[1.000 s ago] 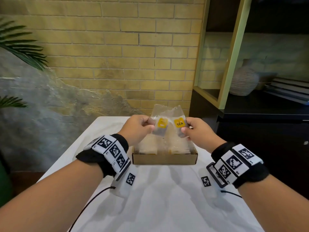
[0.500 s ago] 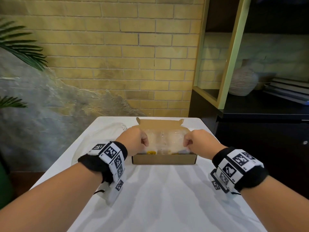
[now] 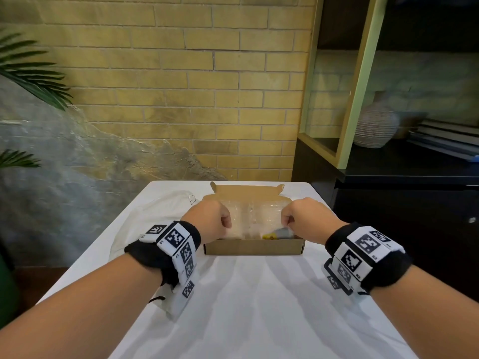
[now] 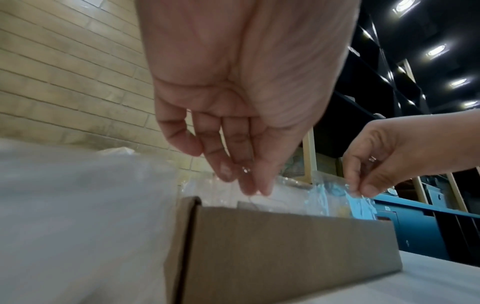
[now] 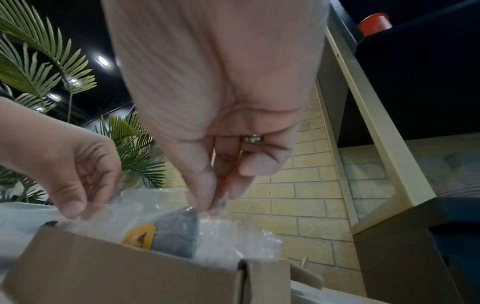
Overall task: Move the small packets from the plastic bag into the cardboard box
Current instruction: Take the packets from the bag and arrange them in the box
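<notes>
An open cardboard box (image 3: pixel 252 246) sits mid-table with its lid flap standing at the back. Clear-wrapped small packets (image 3: pixel 259 216) lie inside it. My left hand (image 3: pixel 223 224) is over the box's left end, its fingertips (image 4: pixel 255 185) pinching the clear wrap of a packet (image 4: pixel 280 195). My right hand (image 3: pixel 287 222) is over the right end and pinches the wrap of a packet with a grey and yellow label (image 5: pixel 174 232), which is tilted low in the box. The plastic bag (image 3: pixel 155 216) lies flat on the table left of the box.
The white table (image 3: pixel 246 294) ends at a brick wall behind the box. A dark shelf unit with a ribbed vase (image 3: pixel 375 125) stands to the right. Palm leaves (image 3: pixel 31 73) hang at the left.
One second ago both hands held two yellow-labelled packets up above the box. They have lowered them into the box and still pinch the wraps.
</notes>
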{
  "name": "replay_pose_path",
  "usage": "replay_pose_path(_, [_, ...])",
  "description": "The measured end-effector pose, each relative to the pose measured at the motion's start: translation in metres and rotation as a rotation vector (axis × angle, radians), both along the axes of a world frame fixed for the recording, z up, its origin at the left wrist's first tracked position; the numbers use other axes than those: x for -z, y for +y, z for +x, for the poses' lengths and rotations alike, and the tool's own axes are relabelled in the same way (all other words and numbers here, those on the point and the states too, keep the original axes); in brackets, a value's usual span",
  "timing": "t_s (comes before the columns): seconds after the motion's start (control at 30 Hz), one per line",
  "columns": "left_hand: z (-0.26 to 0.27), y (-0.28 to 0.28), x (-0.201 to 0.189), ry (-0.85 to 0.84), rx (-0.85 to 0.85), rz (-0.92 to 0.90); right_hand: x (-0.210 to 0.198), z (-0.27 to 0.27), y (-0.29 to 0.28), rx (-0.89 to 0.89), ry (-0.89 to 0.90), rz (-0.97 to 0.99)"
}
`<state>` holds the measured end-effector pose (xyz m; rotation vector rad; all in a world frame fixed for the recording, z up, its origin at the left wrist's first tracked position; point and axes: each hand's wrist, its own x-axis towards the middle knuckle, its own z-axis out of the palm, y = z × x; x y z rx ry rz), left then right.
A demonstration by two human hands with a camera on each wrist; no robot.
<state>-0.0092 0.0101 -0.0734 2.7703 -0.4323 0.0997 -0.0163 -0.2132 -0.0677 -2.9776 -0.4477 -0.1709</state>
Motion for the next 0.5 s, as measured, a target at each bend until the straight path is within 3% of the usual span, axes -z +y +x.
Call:
replay_pose_path(0.17, [0.001,0.0,0.001,-0.002,0.003,0.04,0.006,-0.001,0.002,0.001,0.074,-0.102])
replay_pose_path(0.5, [0.0,0.0,-0.004,-0.003,-0.001,0.019,0.003,-0.002,0.018,-0.036,0.087,-0.111])
